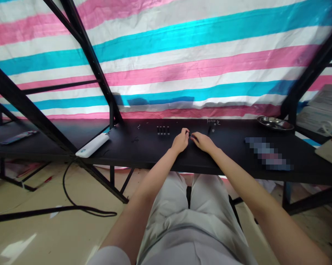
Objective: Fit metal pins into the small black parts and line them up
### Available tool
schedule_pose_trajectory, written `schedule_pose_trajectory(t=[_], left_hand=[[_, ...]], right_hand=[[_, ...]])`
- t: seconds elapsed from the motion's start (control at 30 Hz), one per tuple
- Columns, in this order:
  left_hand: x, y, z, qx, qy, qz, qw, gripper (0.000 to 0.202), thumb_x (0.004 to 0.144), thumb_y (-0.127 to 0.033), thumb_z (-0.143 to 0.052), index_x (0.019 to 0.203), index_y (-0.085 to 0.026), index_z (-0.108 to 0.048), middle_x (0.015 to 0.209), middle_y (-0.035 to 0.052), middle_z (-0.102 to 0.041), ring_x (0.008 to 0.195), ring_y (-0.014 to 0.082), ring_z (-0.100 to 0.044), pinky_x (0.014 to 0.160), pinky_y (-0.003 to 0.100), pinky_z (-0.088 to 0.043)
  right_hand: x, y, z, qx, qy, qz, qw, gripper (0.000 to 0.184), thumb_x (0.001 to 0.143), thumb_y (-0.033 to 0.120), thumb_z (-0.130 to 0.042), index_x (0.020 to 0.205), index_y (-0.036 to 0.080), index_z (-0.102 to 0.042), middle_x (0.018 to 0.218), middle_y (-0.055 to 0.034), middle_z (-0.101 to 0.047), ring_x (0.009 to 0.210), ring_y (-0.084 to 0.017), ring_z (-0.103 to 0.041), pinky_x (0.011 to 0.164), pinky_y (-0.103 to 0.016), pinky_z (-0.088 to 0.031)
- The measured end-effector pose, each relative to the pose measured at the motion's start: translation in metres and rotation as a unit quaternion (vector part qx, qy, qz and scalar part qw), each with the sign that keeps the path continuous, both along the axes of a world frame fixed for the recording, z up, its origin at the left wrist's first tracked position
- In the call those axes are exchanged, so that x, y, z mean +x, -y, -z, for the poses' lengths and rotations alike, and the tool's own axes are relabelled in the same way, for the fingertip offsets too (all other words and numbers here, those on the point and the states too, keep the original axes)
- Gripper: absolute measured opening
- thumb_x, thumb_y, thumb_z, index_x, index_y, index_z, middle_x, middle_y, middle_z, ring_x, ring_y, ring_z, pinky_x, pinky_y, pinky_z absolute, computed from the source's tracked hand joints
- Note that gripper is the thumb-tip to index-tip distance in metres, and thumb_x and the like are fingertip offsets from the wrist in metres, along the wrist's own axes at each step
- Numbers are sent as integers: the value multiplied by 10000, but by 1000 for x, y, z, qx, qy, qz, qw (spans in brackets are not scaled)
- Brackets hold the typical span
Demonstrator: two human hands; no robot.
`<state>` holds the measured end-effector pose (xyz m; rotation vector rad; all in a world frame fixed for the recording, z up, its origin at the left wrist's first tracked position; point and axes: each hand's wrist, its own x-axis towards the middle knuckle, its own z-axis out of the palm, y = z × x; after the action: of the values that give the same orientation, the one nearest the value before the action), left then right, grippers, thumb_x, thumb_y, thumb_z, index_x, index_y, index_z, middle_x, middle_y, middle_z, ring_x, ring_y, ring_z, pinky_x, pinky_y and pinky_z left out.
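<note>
My left hand (180, 141) and my right hand (203, 142) meet over the middle of the black table, fingertips almost touching. Both are closed in a pinch around a small dark piece (190, 135), whose kind is too small to make out. To the left of my hands, several short black cylinders with pale ends (163, 130) stand side by side in a row. Beyond my right hand, a single dark cylinder (209, 129) sits beside a small whitish part (213, 130). Farther back lies a group of tiny pale pieces (212, 121).
A shiny metal dish (275, 123) rests at the back right of the black table (144, 151). Nearer is a pixelated flat item (267, 154). On the left lies a white power strip (93, 145) with a black cable (69, 195). Black metal frame posts (91, 59) rise at both sides.
</note>
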<state>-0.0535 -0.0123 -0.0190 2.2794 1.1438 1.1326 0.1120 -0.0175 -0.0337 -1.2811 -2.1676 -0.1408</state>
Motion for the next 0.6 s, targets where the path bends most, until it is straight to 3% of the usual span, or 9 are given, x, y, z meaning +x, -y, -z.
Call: schedule_pose_trajectory(t=[0.2, 0.6], left_hand=[[0, 0, 0, -3, 0, 23, 1000, 188, 922, -260, -321, 1065, -205, -430, 810, 31, -622, 777, 159, -625, 762, 292, -462], [-1, -6, 3, 22, -24, -12, 999, 201, 929, -292, -294, 1041, -190, -427, 746, 20, -598, 638, 135, -576, 673, 260, -441]], right_hand=[[0, 3, -2, 12, 9, -4, 1000, 250, 902, 287, -391, 1024, 181, -582, 959, -85, -644, 782, -184, -602, 647, -270, -423], [7, 1, -2, 30, 20, 99, 994, 194, 875, 319, -440, 916, 204, -591, 857, -49, -647, 682, -153, -572, 544, -246, -327]])
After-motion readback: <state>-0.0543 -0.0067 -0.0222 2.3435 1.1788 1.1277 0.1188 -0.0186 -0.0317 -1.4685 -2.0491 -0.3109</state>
